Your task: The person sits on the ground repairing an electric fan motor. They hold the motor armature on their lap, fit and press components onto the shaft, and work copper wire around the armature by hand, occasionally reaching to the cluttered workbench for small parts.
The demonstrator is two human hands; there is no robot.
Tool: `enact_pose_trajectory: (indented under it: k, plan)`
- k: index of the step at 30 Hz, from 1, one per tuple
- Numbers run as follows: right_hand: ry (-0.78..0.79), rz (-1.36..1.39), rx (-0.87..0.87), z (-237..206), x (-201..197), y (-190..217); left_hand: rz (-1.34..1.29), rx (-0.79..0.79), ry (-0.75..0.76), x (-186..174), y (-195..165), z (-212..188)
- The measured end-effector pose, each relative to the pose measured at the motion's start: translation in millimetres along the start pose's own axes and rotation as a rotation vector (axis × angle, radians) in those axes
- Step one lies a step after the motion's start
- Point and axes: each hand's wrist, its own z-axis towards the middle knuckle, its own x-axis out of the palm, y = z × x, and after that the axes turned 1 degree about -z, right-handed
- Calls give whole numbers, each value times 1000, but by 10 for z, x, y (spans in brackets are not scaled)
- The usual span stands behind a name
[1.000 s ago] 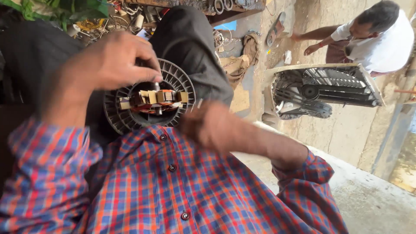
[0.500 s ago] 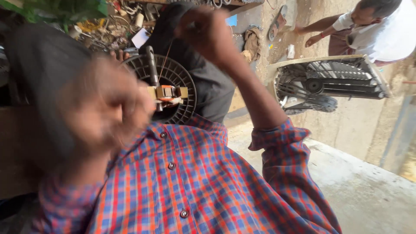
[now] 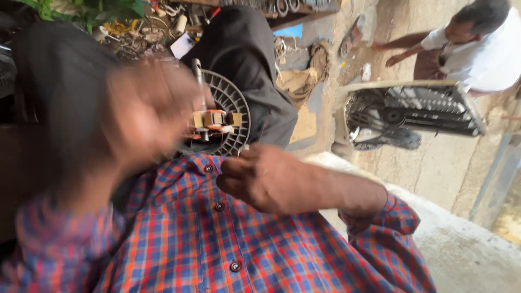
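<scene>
Nearest the camera is the wearer's plaid shirt (image 3: 244, 249), red and blue with dark buttons, filling the lower part of the view. The right hand (image 3: 266, 179) rests just above the shirt front, fingers curled loosely together into a half fist; whether anything is pinched in them cannot be told. The left hand (image 3: 146, 108) is raised in front of the lens and heavily blurred, so its fingers cannot be read as spread or closed, nor whether it grips anything. Directly behind it, on the lap against dark trousers (image 3: 249, 70), sits a round grey finned fan motor housing (image 3: 230, 111), partly hidden by the left hand. At its centre a copper-wound stator block (image 3: 214, 120) is exposed, with a metal shaft (image 3: 197, 73) rising from the housing. Beyond the knee lies a litter of wire and scrap parts (image 3: 152, 24) under green leaves (image 3: 103, 8). Farther right, a cooler fan frame (image 3: 412, 111) with a black blade leans on the concrete. Behind it another person in a white shirt (image 3: 477, 49) crouches, hands extended toward the ground.
</scene>
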Motion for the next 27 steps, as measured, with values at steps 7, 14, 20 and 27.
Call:
enact_pose_trajectory:
  k: [7, 14, 20, 27]
  plan:
    - [-579, 159, -9, 306, 123, -1329, 250, 175, -173, 509, 22, -770]
    - [-786, 55, 625, 49, 259, -1820, -206, -20, -294, 222, -70, -9]
    - [-561, -410, 413, -259, 163, -942, 141, -134, 338, 363, 982, 406]
    - [-52, 35, -39, -142, 328, -105, -172, -108, -33, 25, 152, 36]
